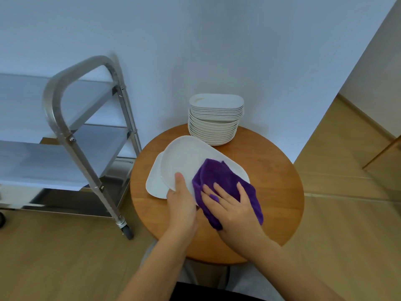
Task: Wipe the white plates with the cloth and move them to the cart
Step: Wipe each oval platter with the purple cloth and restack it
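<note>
On the round brown wooden table [271,181], a white oblong plate with rounded corners [184,157] is held tilted above a second white plate [155,183] that lies flat beneath it. The left hand [181,203] grips the near edge of the raised plate, thumb curled over the rim and the other fingers hidden under it. The right hand [230,205] presses a crumpled purple cloth [219,177] onto the plate's near right part, fingers spread and nearly straight on the fabric.

The plate's long axis runs from the far left down toward the near right, so the unwiped stretch lies up and away to the left of the right hand's fingers; the wiping stroke would likely travel along that line. A tall stack of similar white plates [214,120] stands at the table's far edge, well apart from both hands.

The steel cart with shelves [71,135] stands just left of the table, on the side of the left hand, which already holds the plate and seems best placed to carry it over.
</note>
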{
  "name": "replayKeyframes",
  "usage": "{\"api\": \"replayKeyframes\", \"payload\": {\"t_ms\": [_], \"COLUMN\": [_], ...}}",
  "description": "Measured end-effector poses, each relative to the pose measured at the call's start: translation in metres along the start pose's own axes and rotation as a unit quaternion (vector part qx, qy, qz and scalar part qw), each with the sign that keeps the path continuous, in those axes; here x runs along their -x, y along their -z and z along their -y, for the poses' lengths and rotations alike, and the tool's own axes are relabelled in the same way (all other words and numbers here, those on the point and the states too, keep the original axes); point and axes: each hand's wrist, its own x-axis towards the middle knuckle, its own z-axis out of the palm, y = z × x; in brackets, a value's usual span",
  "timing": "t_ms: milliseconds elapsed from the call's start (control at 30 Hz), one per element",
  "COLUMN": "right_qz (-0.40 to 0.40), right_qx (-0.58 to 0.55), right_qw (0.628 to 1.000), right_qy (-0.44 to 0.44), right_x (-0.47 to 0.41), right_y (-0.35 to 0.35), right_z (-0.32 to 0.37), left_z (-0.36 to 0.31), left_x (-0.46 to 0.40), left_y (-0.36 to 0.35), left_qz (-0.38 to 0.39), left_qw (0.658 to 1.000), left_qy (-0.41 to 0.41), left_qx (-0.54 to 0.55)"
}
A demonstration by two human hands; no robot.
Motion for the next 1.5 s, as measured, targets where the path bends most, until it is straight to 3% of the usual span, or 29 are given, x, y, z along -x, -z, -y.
{"api": "replayKeyframes", "payload": {"t_ms": [133, 267, 333, 433, 500, 667, 767, 867, 933, 967, 1033, 1133, 1233, 1367, 1500], "right_qz": [0.048, 0.058, 0.131, 0.248, 0.276, 0.273, 0.240, 0.166, 0.122, 0.101, 0.054, 0.021, 0.049, 0.110, 0.056], "right_qx": [-0.044, -0.084, -0.118, -0.112, -0.110, -0.088, -0.074, -0.065, -0.126, -0.210, -0.398, -0.552, -0.636, -0.685, -0.720], "right_qw": [0.994, 0.995, 0.984, 0.962, 0.953, 0.954, 0.966, 0.984, 0.980, 0.962, 0.889, 0.778, 0.688, 0.615, 0.559], "right_qy": [0.086, 0.018, -0.025, 0.031, 0.066, 0.085, 0.067, -0.011, -0.098, -0.145, -0.220, -0.300, -0.347, -0.374, -0.408], "right_x": [0.015, 0.014, 0.008, 0.009, 0.006, -0.023, -0.038, -0.048, -0.054, -0.057, -0.063, -0.067, -0.064, -0.049, -0.034], "right_y": [0.004, 0.018, 0.023, 0.016, 0.012, 0.007, 0.003, -0.001, -0.002, 0.000, 0.006, 0.016, 0.021, 0.023, 0.018], "right_z": [-0.026, -0.040, -0.039, -0.029, -0.021, -0.026, -0.035, -0.045, -0.050, -0.051, -0.053, -0.059, -0.062, -0.061, -0.046], "left_z": [-0.017, -0.027, -0.031, -0.034, -0.034, -0.026, -0.019, -0.016, -0.016, -0.016, -0.014, -0.011, -0.010, -0.017, -0.020], "left_x": [-0.011, -0.022, -0.027, -0.029, -0.030, -0.027, -0.023, -0.023, -0.023, -0.024, -0.024, -0.023, -0.025, -0.033, -0.038], "left_y": [0.013, 0.022, 0.022, 0.019, 0.018, 0.019, 0.020, 0.019, 0.017, 0.016, 0.016, 0.015, 0.013, 0.010, 0.008], "left_qz": [0.050, 0.124, 0.145, 0.175, 0.186, 0.249, 0.266, 0.238, 0.214, 0.204, 0.187, 0.148, 0.127, 0.086, 0.065], "left_qw": [0.997, 0.982, 0.975, 0.959, 0.951, 0.918, 0.920, 0.928, 0.936, 0.940, 0.950, 0.968, 0.977, 0.992, 0.995], "left_qy": [0.004, 0.027, 0.033, 0.013, 0.009, 0.003, -0.019, -0.054, -0.067, -0.071, -0.074, -0.076, -0.068, -0.023, -0.040], "left_qx": [-0.054, -0.138, -0.166, -0.221, -0.247, -0.308, -0.288, -0.283, -0.273, -0.265, -0.237, -0.187, -0.155, -0.088, -0.069]}}
